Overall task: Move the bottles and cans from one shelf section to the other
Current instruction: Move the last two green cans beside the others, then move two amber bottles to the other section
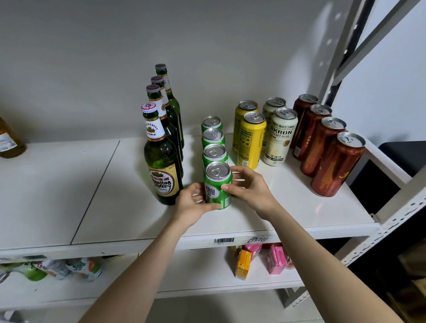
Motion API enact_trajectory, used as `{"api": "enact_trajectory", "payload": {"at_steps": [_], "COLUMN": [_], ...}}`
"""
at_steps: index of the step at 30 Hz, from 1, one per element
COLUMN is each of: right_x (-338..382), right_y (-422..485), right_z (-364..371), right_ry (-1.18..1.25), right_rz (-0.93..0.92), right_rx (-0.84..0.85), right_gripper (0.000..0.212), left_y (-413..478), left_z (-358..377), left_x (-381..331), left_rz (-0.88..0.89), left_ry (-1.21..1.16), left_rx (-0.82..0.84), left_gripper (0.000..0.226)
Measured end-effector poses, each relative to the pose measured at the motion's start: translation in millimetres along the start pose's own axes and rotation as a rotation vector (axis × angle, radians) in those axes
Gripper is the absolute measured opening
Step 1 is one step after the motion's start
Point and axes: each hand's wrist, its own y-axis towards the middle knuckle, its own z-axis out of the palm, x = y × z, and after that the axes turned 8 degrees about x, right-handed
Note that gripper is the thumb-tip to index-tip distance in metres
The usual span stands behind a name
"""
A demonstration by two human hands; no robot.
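As both hands grip the front green can point(218, 186), it stands upright at the near end of the row of green cans point(214, 146), on the right-hand shelf section point(299, 205), just beside the front beer bottle point(162, 165).

Left hand point(192, 203): thumb laid across the can's lower front, fingers curled round its left side. Right hand point(251, 187): thumb on the label, fingers curled round the right side and back. Whether the base is off the shelf cannot be told.

Step in hand, by judgement: lifting this can to carry it to the bare left section point(44, 195).

To do it well: raise it straight up before going left. The bottle stands in the direct path, and a sideways drag would likely knock it. One hand would probably serve, but two give a surer hold on the smooth wall. Keep the can upright and set it down well back from the front edge.

Yellow cans point(251, 138), cream cans point(280, 135) and red cans point(334, 162) stand further right.
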Motion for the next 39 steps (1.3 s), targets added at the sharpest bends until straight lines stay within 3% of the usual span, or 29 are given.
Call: {"api": "enact_trajectory", "payload": {"at_steps": [10, 19, 24, 29, 33, 39], "right_x": [-0.5, -5.7, -12.0, -11.7, -6.2, 9.8], "right_y": [-1.5, -29.6, -74.5, -115.3, -124.0, -112.8], "right_z": [0.6, 1.7, 21.5, 65.8, 114.1, 211.2], "right_ry": [-0.034, -0.327, -0.759, -1.205, -1.328, -1.310], "right_rz": [0.002, 0.050, -0.097, -0.256, -0.379, -0.486], "right_rx": [-0.037, -0.192, -0.181, -0.083, -0.008, 0.076], "right_gripper": [0.037, 0.033, 0.046, 0.054, 0.056, 0.055], "left_y": [-4.4, -49.0, -107.4, -172.4, -217.1, -268.5], "left_z": [0.3, -17.2, -26.6, -45.1, -75.7, -164.2], "left_x": [-3.6, -0.6, 11.8, 25.6, 29.9, 30.4], "left_rz": [0.006, 0.036, 0.218, 0.194, 0.095, -0.011], "left_ry": [0.078, 0.372, 0.837, 1.190, 1.313, 1.404], "left_rx": [0.006, -0.094, -0.201, -0.294, -0.368, -0.487], "left_gripper": [0.049, 0.050, 0.044, 0.048, 0.052, 0.057]}}
